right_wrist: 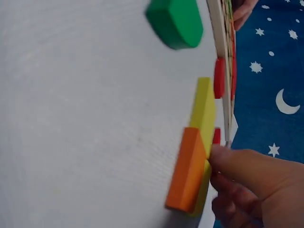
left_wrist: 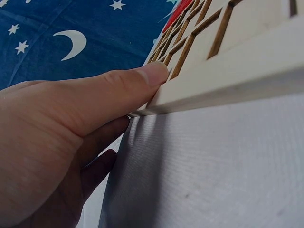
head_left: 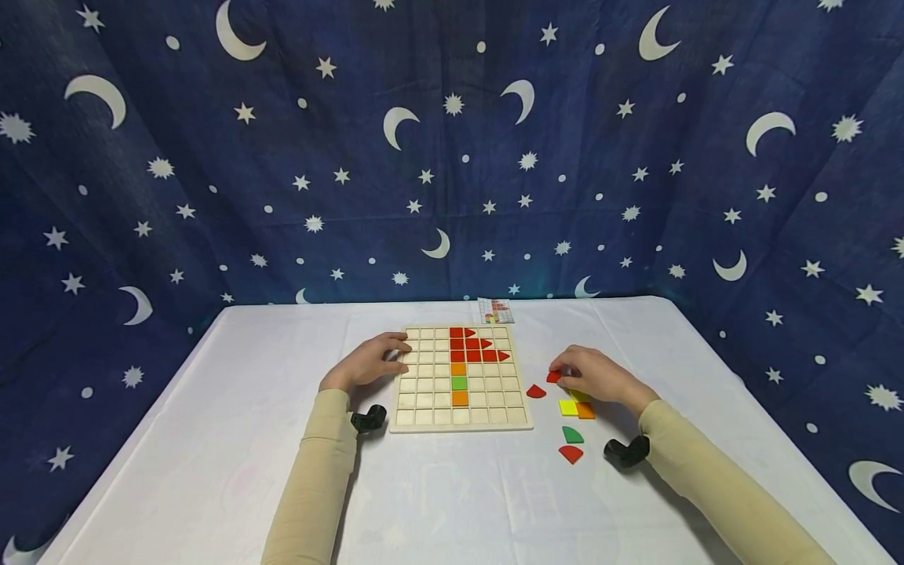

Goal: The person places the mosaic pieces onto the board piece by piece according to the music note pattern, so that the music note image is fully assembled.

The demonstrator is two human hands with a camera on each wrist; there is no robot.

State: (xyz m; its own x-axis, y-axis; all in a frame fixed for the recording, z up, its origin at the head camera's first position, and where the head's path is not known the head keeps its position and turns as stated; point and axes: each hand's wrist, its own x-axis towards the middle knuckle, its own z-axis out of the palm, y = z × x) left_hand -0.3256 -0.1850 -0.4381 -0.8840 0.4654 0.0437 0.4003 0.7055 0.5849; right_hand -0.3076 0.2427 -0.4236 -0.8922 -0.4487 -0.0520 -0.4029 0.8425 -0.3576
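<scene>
The person's left hand rests on the left edge of the wooden board, fingers relaxed and thumb apart. Off the board's right side, the right hand pinches a red piece in its fingertips (whether it touches the table, I can't tell). A yellow tile and an orange tile lie touching nearby.
</scene>
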